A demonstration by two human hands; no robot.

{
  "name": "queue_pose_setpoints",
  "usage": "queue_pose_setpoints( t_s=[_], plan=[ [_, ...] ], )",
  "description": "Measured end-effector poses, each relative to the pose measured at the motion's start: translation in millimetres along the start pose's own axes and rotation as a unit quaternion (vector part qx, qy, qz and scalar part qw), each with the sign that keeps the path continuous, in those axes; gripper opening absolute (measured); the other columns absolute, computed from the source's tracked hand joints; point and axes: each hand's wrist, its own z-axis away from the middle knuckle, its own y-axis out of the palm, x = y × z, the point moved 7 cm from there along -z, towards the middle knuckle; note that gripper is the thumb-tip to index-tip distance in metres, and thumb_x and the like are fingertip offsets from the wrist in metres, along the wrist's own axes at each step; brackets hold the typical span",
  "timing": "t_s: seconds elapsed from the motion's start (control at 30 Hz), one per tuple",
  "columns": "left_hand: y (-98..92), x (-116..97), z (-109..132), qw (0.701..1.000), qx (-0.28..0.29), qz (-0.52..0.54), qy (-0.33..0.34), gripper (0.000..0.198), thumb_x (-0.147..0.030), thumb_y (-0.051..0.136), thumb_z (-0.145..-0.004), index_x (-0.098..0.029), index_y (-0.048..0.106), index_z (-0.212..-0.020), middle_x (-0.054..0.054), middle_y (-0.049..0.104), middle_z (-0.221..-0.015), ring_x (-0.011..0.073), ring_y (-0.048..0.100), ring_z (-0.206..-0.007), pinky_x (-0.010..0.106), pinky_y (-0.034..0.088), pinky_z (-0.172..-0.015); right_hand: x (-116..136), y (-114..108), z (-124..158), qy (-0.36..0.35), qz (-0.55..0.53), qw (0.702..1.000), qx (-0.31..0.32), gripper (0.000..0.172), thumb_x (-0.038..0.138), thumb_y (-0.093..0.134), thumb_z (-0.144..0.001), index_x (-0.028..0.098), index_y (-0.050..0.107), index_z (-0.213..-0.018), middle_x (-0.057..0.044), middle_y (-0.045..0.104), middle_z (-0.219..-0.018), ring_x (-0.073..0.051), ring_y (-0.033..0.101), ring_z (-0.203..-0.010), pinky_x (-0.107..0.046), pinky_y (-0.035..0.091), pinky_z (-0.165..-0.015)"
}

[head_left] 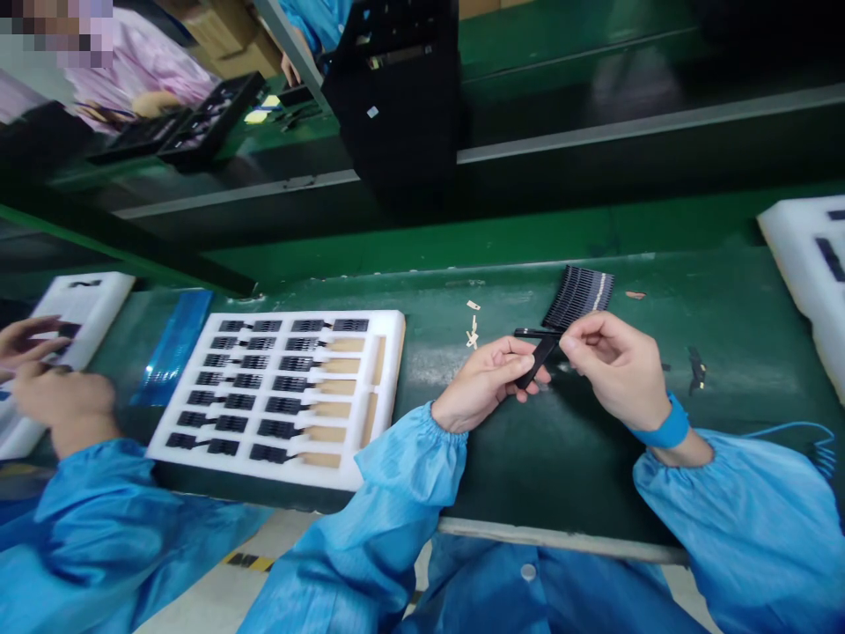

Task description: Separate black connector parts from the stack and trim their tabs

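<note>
My left hand (487,377) holds a small black part (540,359) between thumb and fingers, over the green table. Touching or very near the part's upper end, my right hand (617,365) has its thumb and forefinger pinched together; whatever is between them is too small to tell. A blue band circles my right wrist. Just beyond the hands lies a black ribbed sheet of strips (579,295). Small pale scraps (473,337) rest to the left of it. A white foam tray (264,348) with rows of black parts stands left of my left hand.
A neighbour's hands (66,396) work at the far left by another foam tray (119,286) and a blue sheet (175,348). At right are another foam tray (796,238), a coiled blue cord (825,453) and a dark scrap (697,370). A black box (402,114) stands behind.
</note>
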Motion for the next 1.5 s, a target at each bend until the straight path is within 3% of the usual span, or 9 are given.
queue_pose_setpoints(
  t_s=[0.23,0.87,1.03,1.17,1.27,1.33,1.5],
  plan=[
    [0.6,1.6,-0.9,1.000,0.005,0.003,-0.013,0.041,-0.041,0.085,-0.081,-0.013,0.064,-0.103,0.005,0.073,-0.087,0.0074,0.064,-0.065,0.016,0.046,-0.056,-2.1,0.3,-0.6,0.028,0.009,0.999,-0.012,0.026,0.043,0.079,-0.083,0.022,0.064,-0.079,0.003,0.056,-0.062,-0.011,0.048,-0.050,-0.024,0.044,-0.047],
    [-2.0,3.2,-2.7,0.999,0.033,-0.002,-0.001,0.037,-0.040,0.081,-0.087,-0.015,0.066,-0.109,0.002,0.071,-0.085,0.0043,0.062,-0.058,0.013,0.043,-0.050,-5.3,3.6,-1.1,0.064,-0.035,0.997,0.004,0.020,0.034,0.078,-0.082,0.020,0.063,-0.077,0.004,0.056,-0.057,-0.009,0.047,-0.046,-0.023,0.039,-0.046],
    [-4.0,1.2,-2.0,1.000,0.008,-0.011,0.014,0.039,-0.040,0.083,-0.085,-0.014,0.065,-0.108,0.003,0.072,-0.083,0.0055,0.062,-0.058,0.015,0.045,-0.052,-13.3,4.2,-1.1,0.091,-0.052,0.994,0.006,0.023,0.036,0.076,-0.084,0.019,0.063,-0.078,0.003,0.056,-0.056,-0.009,0.047,-0.047,-0.022,0.039,-0.046],
    [-4.9,-4.0,-0.7,0.999,-0.017,-0.020,0.029,0.044,-0.043,0.084,-0.082,-0.012,0.064,-0.107,0.004,0.072,-0.082,0.0068,0.062,-0.058,0.017,0.044,-0.052,-12.6,-1.0,-1.9,0.076,-0.049,0.996,-0.026,0.023,0.042,0.071,-0.091,0.019,0.068,-0.094,0.004,0.055,-0.059,-0.010,0.048,-0.050,-0.022,0.040,-0.047],
    [-2.9,-5.1,0.0,0.999,-0.012,-0.025,0.025,0.046,-0.044,0.085,-0.081,-0.012,0.063,-0.106,0.004,0.072,-0.083,0.0073,0.062,-0.059,0.018,0.044,-0.053,-6.6,11.2,0.6,0.058,-0.053,0.996,0.048,0.030,0.044,0.070,-0.092,0.019,0.072,-0.108,0.002,0.059,-0.067,-0.011,0.051,-0.053,-0.024,0.043,-0.050],
    [-0.4,-4.1,0.3,1.000,0.001,-0.025,0.016,0.046,-0.045,0.085,-0.080,-0.013,0.062,-0.104,0.004,0.071,-0.082,0.0074,0.062,-0.060,0.018,0.044,-0.054,-4.3,19.9,4.9,0.052,-0.064,0.992,0.091,0.029,0.044,0.072,-0.091,0.019,0.075,-0.106,0.000,0.062,-0.073,-0.011,0.055,-0.057,-0.025,0.044,-0.052],
    [3.7,0.5,1.2,0.999,0.038,-0.012,-0.013,0.045,-0.044,0.086,-0.080,-0.014,0.060,-0.101,0.002,0.070,-0.079,0.0069,0.062,-0.059,0.016,0.046,-0.055,-13.3,30.6,16.0,0.111,-0.184,0.971,0.102,0.027,0.046,0.071,-0.093,0.019,0.074,-0.095,-0.001,0.061,-0.069,-0.012,0.052,-0.056,-0.025,0.037,-0.049]
  ],
)
